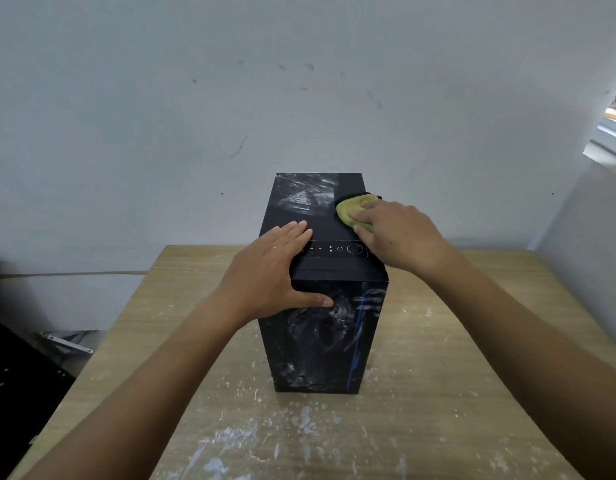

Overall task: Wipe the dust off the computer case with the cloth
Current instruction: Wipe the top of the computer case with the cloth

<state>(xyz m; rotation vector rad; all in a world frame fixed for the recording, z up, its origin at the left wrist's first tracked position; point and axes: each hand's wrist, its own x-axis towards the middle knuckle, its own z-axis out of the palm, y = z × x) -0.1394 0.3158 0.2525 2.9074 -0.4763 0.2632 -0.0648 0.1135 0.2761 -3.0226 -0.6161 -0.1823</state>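
Right grip [400, 233] holds the yellow-green cloth [351, 211] down on top of the computer case [320, 341], near its right edge and toward its far end. The fingers are bent over the cloth and the thumb lies against its near edge. Left grip [271, 271] lies spread at the near left corner of the case. Its straight fingers rest flat on the top and its thumb [320, 301] is across the upper front face, holding nothing. The case is black and stands upright on the wooden counter [438, 393], its far end close to the pale wall [230, 98]. White dust smears [303, 195] mark the far left part of the case top. More pale smearing shows on the front face. A row of buttons [334, 248] runs across the case top, between the two grips. White specks cover the counter in front of the case.
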